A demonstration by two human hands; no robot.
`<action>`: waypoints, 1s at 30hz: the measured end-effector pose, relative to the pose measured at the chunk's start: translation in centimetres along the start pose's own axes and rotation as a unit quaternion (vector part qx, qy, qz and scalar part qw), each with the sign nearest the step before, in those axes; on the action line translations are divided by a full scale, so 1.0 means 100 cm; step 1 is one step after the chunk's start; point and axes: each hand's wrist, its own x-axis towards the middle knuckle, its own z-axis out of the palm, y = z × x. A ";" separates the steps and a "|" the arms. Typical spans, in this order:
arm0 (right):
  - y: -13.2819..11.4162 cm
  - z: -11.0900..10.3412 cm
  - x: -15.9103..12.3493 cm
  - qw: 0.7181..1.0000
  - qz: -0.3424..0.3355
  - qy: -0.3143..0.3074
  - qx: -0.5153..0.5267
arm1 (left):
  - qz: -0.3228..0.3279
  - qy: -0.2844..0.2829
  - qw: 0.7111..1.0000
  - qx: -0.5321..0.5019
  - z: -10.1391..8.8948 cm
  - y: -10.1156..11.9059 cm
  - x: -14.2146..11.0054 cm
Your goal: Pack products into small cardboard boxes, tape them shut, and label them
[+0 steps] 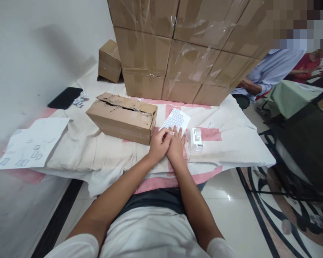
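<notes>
My right hand [177, 144] lies flat with fingers spread over the lower end of a white sheet [178, 117] printed with rows of small blue-outlined shapes. Beside and against it, my left hand [159, 144] is closed, thumb and fingers drawn together near the sheet's edge. What the left fingers hold, if anything, is too small to tell. A white tape dispenser [195, 141] stands just right of my right hand. To the left of my hands sits a long cardboard box [123, 120], its top seam torn and slightly gaping.
A tall stack of taped cardboard boxes [188, 57] stands at the back. Near the wall are a small box [109, 64], a black phone [65, 98], crumpled paper bits [80, 99] and a used paper sheet [33, 143]. A person in a light blue shirt [276, 70] sits right, near a dark chair [309, 143].
</notes>
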 end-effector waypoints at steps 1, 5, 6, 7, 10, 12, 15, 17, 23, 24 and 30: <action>-0.003 -0.004 0.000 0.999 -0.011 0.023 0.019 | 0.000 -0.001 1.000 0.000 0.000 0.000 0.000; -0.016 -0.023 -0.001 0.981 -0.106 0.088 0.137 | -0.008 0.001 1.000 0.004 0.001 -0.001 0.000; -0.017 -0.026 -0.002 0.975 -0.127 0.094 0.157 | -0.010 0.001 1.000 0.004 0.001 -0.001 0.000; -0.017 -0.027 -0.002 0.971 -0.138 0.098 0.170 | -0.011 0.001 1.000 0.004 0.002 -0.001 0.000; -0.014 -0.026 0.000 0.969 -0.111 0.112 0.192 | -0.013 0.005 1.000 0.003 0.003 -0.004 0.001; -0.011 -0.023 0.001 0.968 -0.082 0.118 0.206 | -0.009 0.009 1.000 0.002 0.004 -0.006 0.001; -0.008 -0.020 0.001 0.964 -0.019 0.130 0.233 | 0.023 -0.003 1.000 0.001 0.007 -0.005 -0.001; -0.005 -0.021 0.002 0.952 0.045 0.123 0.276 | 0.079 -0.010 0.997 0.006 0.006 -0.001 -0.005; -0.013 -0.015 0.019 0.951 0.102 0.025 0.291 | 0.202 0.083 0.975 0.038 -0.051 0.019 -0.014; -0.017 -0.011 0.024 0.961 0.084 0.020 0.263 | 0.220 0.168 0.959 0.061 -0.070 0.020 -0.012; -0.033 0.026 0.044 0.995 -0.005 0.065 0.081 | 0.081 0.455 0.876 0.134 -0.165 0.000 0.013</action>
